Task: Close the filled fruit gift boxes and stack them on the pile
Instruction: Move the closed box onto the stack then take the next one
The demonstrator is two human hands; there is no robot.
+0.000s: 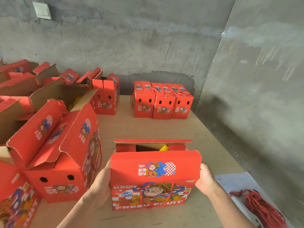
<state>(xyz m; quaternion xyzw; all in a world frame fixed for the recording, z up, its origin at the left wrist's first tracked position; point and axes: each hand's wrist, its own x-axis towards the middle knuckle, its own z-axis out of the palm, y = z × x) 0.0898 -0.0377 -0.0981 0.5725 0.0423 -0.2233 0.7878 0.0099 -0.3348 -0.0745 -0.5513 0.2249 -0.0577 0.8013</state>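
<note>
A red fruit gift box [154, 180] stands on the wooden table in front of me, printed with a cartoon monkey and "FRESH FRUIT". Its near lid flap is folded down over the top, the far flap [153, 141] still stands up, and something yellow [164, 147] shows through the gap. My left hand [102, 176] holds the box's left side and my right hand [205, 178] holds its right side, fingers curled over the flap edges. Three closed boxes [162, 102] stand side by side at the far end of the table.
Several open red boxes [65, 153] with raised flaps crowd the left side of the table. One more open box [106, 97] stands at the back. A bundle of red cords [258, 206] lies on a white sheet at the right. Grey concrete walls enclose the table [148, 127].
</note>
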